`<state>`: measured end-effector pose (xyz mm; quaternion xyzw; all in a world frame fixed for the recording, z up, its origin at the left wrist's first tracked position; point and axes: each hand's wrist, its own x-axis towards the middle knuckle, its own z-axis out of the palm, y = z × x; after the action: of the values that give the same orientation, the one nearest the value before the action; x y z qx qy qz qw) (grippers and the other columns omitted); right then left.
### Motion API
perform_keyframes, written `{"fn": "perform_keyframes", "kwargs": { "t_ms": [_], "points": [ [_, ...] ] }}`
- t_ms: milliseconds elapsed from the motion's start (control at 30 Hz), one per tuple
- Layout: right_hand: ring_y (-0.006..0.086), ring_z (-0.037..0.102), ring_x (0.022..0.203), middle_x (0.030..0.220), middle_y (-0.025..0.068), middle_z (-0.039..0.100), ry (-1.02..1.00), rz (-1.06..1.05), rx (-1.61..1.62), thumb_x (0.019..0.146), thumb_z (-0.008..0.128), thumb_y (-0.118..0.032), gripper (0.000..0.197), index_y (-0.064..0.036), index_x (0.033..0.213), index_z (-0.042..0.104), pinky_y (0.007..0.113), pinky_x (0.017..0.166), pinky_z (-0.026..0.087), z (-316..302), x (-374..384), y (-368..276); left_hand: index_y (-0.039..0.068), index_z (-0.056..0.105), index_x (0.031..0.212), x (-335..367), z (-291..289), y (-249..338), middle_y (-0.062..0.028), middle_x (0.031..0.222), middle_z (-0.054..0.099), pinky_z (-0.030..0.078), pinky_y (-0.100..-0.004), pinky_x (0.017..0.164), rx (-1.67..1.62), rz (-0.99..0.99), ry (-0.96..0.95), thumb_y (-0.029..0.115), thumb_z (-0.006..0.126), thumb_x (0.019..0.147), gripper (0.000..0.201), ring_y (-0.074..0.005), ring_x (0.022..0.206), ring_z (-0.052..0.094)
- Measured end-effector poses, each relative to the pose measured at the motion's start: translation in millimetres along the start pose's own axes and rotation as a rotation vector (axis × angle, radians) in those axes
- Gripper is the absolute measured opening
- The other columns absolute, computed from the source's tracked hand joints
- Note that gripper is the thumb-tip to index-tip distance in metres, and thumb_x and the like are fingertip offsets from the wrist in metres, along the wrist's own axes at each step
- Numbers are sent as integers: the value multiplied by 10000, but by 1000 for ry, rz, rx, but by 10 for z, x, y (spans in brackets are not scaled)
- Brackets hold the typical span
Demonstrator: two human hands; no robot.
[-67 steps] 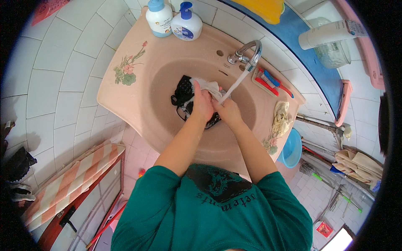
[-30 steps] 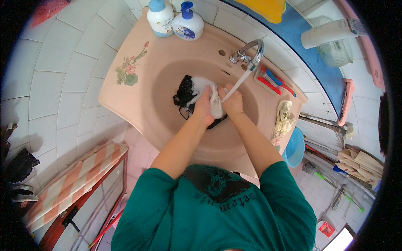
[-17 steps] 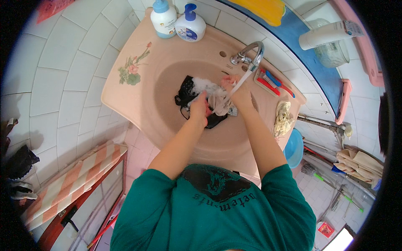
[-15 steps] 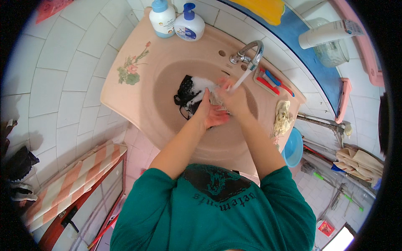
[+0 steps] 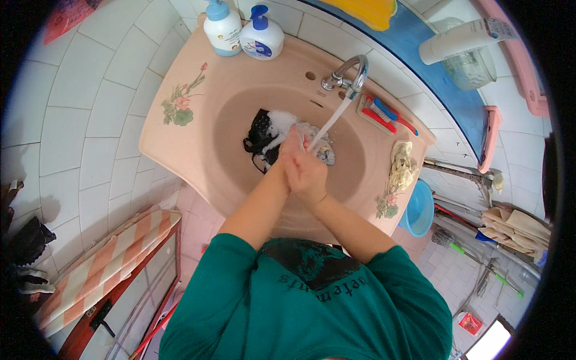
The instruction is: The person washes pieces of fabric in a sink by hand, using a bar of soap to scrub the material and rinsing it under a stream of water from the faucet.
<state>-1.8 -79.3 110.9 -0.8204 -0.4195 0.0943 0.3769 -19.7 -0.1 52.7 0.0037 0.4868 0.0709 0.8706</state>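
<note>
My left hand (image 5: pixel 291 144) and my right hand (image 5: pixel 309 174) are pressed together over the basin (image 5: pixel 231 162), under the running water. The left fingers look stretched out, pointing away from me. Across its palm side lies the right hand, with its fingers partly hidden and blurred. Just beyond them a wet grey-white cloth (image 5: pixel 325 149) rests in the basin. Left of my hands lies a black garment (image 5: pixel 258 131) with thin straps, partly covered by white foam (image 5: pixel 281 125). Water falls from the curved metal faucet (image 5: pixel 359 67) at the back right.
Two pump bottles, one light-blue-topped (image 5: pixel 222 30) and one dark-blue-topped (image 5: pixel 261 37), stand at the back left rim. On the right rim sit red and blue brushes (image 5: pixel 384 114) and a crumpled yellowish cloth (image 5: pixel 401 165). A blue tub (image 5: pixel 419 210) stands below, right.
My hands, apart before, have come together. The right hand has moved left and nearer to me, and the grey-white cloth now shows beyond it. The view has shifted slightly.
</note>
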Motion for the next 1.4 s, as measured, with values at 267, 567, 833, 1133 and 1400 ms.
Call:
{"fn": "perform_keyframes", "kwargs": {
  "t_ms": [267,567,833,1133,1400],
  "points": [
    [363,626,782,777,164,647,42,-8,-115,860,578,-321,286,-67,973,643,442,690,484,-126,462,741,87,500,1106,-278,209,-99,-61,1031,568,444,-390,874,9,169,-145,571,294,951,548,-230,977,545],
    [285,608,882,1060,130,613,-85,-112,64,702,738,-276,310,-11,827,635,367,778,468,-231,524,581,103,420,1290,-490,-3,64,-98,1183,517,373,-456,1004,-12,62,-208,677,297,890,711,-278,1132,490],
    [269,603,846,987,102,633,-230,-333,268,667,752,-169,241,-8,678,573,335,759,459,-235,-32,-86,141,488,1209,-26,-130,-12,-92,1120,586,488,-343,838,7,183,-401,359,553,920,368,-219,983,595],
    [301,565,614,652,152,583,3,171,228,770,658,-193,207,-11,713,580,400,604,472,-28,272,215,79,570,1066,74,-67,-248,-66,1000,611,491,-343,813,-241,54,-341,337,495,947,294,-205,904,599],
    [395,623,740,763,241,619,-83,481,218,773,669,-258,255,-12,799,607,447,663,484,-28,406,485,105,570,1028,-115,142,-310,-68,988,605,476,-370,850,-251,43,-222,322,413,977,272,-222,936,583]
  ]
}}
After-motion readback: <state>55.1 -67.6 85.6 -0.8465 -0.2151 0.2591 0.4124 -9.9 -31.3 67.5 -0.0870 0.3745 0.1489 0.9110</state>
